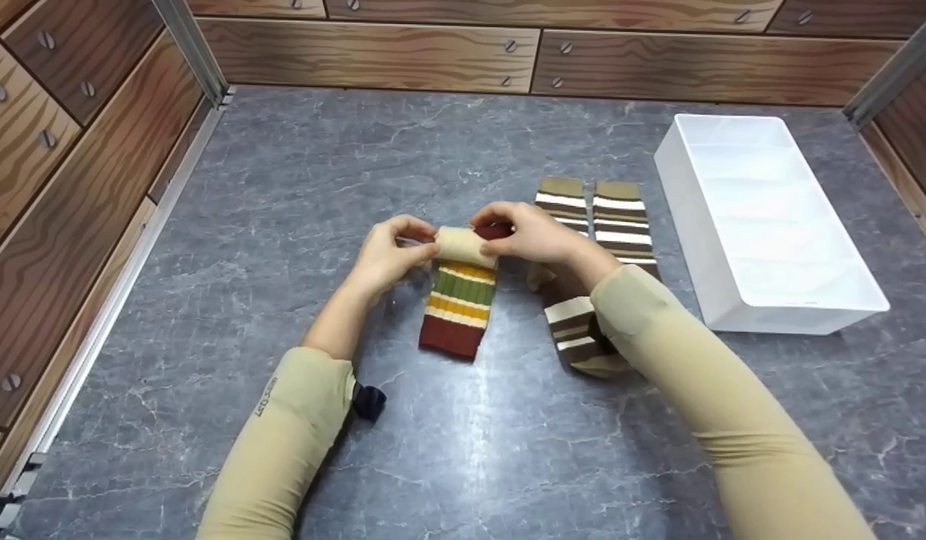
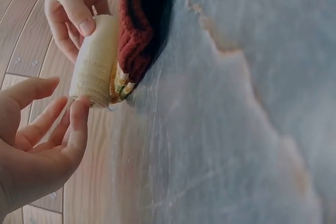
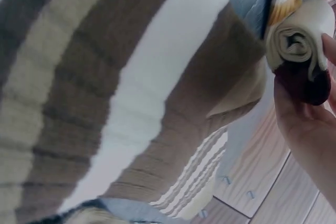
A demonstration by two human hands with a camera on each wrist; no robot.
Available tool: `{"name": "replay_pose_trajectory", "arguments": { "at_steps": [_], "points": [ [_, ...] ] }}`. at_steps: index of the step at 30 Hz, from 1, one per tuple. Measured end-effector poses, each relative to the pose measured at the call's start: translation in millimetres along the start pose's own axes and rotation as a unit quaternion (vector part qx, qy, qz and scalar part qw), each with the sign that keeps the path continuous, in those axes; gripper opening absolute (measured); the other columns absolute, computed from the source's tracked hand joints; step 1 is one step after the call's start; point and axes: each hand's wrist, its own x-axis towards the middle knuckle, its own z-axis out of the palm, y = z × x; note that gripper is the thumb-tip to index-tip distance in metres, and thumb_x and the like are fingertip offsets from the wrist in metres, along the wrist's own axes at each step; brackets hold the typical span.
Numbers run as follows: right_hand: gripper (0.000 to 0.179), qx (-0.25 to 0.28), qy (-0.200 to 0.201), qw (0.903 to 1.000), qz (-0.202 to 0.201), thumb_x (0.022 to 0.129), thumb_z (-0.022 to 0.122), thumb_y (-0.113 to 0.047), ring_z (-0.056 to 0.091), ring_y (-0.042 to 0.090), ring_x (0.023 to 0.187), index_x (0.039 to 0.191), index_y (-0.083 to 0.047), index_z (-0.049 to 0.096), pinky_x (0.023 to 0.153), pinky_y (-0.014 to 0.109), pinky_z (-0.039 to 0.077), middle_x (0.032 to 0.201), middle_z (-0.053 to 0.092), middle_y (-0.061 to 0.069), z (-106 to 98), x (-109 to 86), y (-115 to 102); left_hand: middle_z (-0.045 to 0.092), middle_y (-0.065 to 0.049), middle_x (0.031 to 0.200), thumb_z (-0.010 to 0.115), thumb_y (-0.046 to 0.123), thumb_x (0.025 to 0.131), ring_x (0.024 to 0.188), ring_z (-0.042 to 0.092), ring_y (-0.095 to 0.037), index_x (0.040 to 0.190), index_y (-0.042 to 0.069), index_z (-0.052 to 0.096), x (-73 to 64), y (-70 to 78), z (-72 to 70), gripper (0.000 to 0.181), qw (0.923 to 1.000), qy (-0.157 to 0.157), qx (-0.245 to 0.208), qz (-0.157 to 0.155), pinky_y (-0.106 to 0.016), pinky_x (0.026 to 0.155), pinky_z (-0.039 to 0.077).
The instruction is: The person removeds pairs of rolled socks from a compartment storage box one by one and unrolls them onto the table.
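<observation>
A striped sock [image 1: 459,289] lies with its dark red cuff toward me and its far part wound into a cream roll. My left hand [image 1: 388,251] pinches the left end of that roll between thumb and fingertips. On the other end, my right hand [image 1: 534,236] grips the roll with the thumb on the near side and fingers behind, beside a dark red part. The right wrist view shows the roll's spiral end [image 3: 296,45]. In the left wrist view, the cream roll [image 2: 94,61] stands out against the dark red knit [image 2: 136,30].
Two brown, white and olive striped socks [image 1: 620,199] lie to the right, partly hidden under my right forearm. Beyond them stands a white divided box [image 1: 695,232]. Wood-patterned panels [image 1: 373,56] border the grey marbled surface [image 1: 343,157] at the back and sides.
</observation>
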Motion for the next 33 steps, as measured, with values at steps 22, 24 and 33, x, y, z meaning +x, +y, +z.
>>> {"name": "replay_pose_trajectory", "arguments": {
  "at_steps": [22, 24, 33],
  "points": [
    [0.029, 0.010, 0.064, 0.9973, -0.036, 0.093, 0.064, -0.014, 0.053, 0.027, 0.114, 0.119, -0.002, 0.064, 0.100, 0.041, 0.041, 0.121, 0.060, 0.013, -5, 1.0, 6, 0.059, -0.023, 0.121, 0.060, 0.004, 0.092, 0.107, 0.060, -0.029, 0.126, -0.009, 0.055, 4.7, -3.7, 13.3, 0.036, 0.9861, -0.156, -0.039, -0.044, -0.031, 0.091, 0.050],
    [0.024, 0.039, 0.055, 0.9959, -0.060, 0.090, 0.066, -0.011, 0.058, 0.026, 0.103, 0.112, -0.001, 0.067, 0.092, 0.039, 0.047, 0.112, 0.064, 0.013, -5, -1.0, 4, 0.059, -0.023, 0.121, 0.061, 0.003, 0.091, 0.106, 0.060, -0.028, 0.126, -0.008, 0.055, 5.9, -3.2, 13.9, 0.037, 0.9875, -0.150, -0.036, -0.036, -0.031, 0.092, 0.050],
    [0.020, 0.036, -0.021, 0.9978, -0.051, 0.091, 0.064, -0.007, 0.062, 0.020, 0.102, 0.110, -0.002, 0.070, 0.091, 0.032, 0.049, 0.108, 0.069, 0.009, -5, -4.7, 6, 0.060, -0.017, 0.123, 0.062, 0.008, 0.091, 0.108, 0.059, -0.026, 0.127, -0.004, 0.057, 5.1, -4.3, 12.2, 0.038, 0.9851, -0.170, 0.004, -0.026, -0.033, 0.092, 0.049]
  ]
}}
